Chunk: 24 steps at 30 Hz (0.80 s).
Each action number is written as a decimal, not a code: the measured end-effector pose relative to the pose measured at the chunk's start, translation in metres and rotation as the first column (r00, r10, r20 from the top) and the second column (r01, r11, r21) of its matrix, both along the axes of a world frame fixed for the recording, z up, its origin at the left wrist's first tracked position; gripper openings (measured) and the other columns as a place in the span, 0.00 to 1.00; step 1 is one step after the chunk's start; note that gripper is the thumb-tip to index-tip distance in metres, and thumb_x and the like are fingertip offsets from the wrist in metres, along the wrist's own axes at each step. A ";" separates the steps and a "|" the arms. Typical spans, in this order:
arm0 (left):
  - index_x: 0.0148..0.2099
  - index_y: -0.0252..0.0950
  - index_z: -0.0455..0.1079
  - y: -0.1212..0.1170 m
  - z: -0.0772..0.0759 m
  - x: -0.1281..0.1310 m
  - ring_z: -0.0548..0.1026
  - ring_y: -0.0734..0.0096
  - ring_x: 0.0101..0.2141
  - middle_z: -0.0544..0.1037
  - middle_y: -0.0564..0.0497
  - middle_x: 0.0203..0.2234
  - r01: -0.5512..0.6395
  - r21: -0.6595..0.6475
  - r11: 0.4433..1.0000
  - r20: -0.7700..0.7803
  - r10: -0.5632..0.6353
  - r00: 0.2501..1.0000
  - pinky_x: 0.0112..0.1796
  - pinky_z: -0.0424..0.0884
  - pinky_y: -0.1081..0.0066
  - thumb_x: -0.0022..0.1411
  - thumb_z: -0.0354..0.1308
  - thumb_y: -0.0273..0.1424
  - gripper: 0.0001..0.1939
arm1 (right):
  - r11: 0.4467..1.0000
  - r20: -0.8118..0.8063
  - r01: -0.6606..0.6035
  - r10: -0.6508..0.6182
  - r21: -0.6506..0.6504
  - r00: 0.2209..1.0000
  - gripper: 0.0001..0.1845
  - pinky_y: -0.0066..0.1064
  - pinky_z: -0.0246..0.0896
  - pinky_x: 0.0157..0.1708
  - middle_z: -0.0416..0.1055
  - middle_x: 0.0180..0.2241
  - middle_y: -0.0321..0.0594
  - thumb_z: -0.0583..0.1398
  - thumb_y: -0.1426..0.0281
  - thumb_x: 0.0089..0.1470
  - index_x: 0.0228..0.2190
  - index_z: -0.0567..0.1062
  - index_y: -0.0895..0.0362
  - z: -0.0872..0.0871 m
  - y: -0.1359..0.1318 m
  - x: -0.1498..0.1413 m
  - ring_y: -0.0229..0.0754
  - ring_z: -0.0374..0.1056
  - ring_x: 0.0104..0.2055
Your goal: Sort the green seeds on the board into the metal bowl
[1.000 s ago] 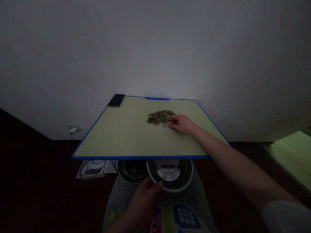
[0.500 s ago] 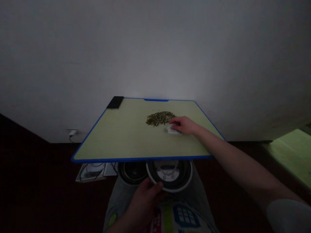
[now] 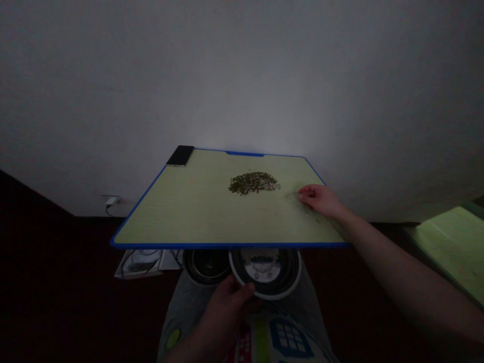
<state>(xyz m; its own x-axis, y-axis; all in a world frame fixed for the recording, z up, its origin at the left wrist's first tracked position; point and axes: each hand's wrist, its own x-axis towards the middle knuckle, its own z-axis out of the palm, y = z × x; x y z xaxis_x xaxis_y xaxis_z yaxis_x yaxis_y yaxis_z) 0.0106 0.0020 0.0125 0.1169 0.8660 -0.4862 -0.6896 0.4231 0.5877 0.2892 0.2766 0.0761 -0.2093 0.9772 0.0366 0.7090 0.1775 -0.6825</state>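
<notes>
A pale green bench (image 3: 196,212) with a blue edge is seen at the centre of the frame, under dim light. A small heap of greenish seeds (image 3: 252,182) is spread on it, right of centre. The right hand (image 3: 321,200) is laid on the bench at centre right, near the heap but apart from it, fingers loosely curled; whether anything is pinched in them cannot be told. The left hand (image 3: 227,307) is seen at lower centre, its fingers closed on the rim of a white bowl (image 3: 264,272), held below the bench's near edge. A second, darker bowl (image 3: 206,265) is set just left of it. A black phone (image 3: 180,155) is laid at the bench's far left corner.
</notes>
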 end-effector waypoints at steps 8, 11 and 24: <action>0.45 0.33 0.85 0.001 0.002 0.001 0.86 0.42 0.50 0.91 0.36 0.46 0.038 -0.005 0.999 0.007 -0.038 0.999 0.52 0.79 0.55 0.45 0.83 0.37 0.25 | 0.987 0.249 0.133 -0.152 0.090 0.957 0.05 0.32 0.63 0.27 0.80 0.27 0.42 0.66 0.69 0.59 0.37 0.81 0.57 0.008 -0.002 -0.005 0.42 0.73 0.25; 0.46 0.33 0.85 0.001 0.002 0.000 0.86 0.43 0.49 0.91 0.36 0.46 0.019 -0.019 1.000 -0.026 -0.019 0.999 0.49 0.80 0.56 0.44 0.83 0.38 0.27 | 0.988 0.329 0.097 -0.131 0.118 0.935 0.04 0.32 0.63 0.30 0.81 0.28 0.42 0.66 0.68 0.59 0.36 0.82 0.56 0.012 0.001 -0.022 0.43 0.74 0.28; 0.45 0.33 0.85 0.000 0.002 0.000 0.87 0.42 0.48 0.91 0.36 0.45 0.011 -0.002 1.000 0.009 -0.011 1.000 0.55 0.78 0.50 0.45 0.83 0.37 0.25 | 0.992 0.517 -0.064 -0.002 0.110 0.856 0.07 0.34 0.62 0.36 0.84 0.38 0.48 0.65 0.67 0.62 0.40 0.81 0.57 0.025 -0.028 -0.091 0.48 0.77 0.38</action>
<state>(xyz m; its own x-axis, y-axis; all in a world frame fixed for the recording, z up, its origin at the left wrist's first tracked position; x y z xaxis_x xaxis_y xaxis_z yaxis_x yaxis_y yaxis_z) 0.0108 0.0024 0.0143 0.1307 0.8638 -0.4867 -0.6904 0.4316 0.5806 0.1977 0.2485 0.1015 -0.2604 0.9650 0.0304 0.9458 0.2613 -0.1929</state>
